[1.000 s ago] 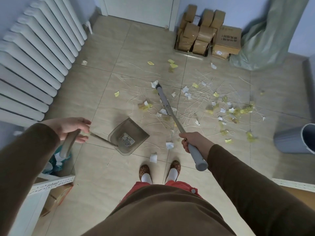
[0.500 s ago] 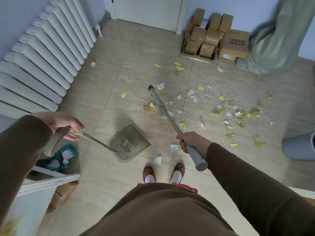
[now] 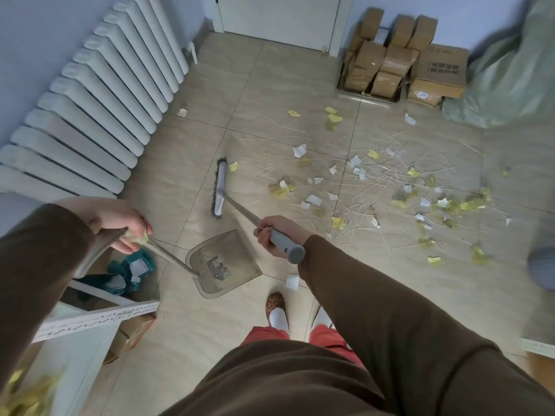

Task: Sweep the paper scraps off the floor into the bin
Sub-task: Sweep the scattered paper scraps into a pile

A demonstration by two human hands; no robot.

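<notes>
The right hand (image 3: 277,235) grips the broom (image 3: 220,187) handle; the left hand (image 3: 120,223) grips the dustpan (image 3: 222,264) handle. Scraps (image 3: 360,187) lie scattered on the floor (image 3: 210,85) to the right, the bin (image 3: 543,270) blurred at the right edge.

Plain domestic back room or storage room: beige tiled floor (image 3: 270,85), white radiator (image 3: 90,109) upper left, white door (image 3: 279,19) top centre, stacked cardboard boxes (image 3: 402,64) upper right.
</notes>
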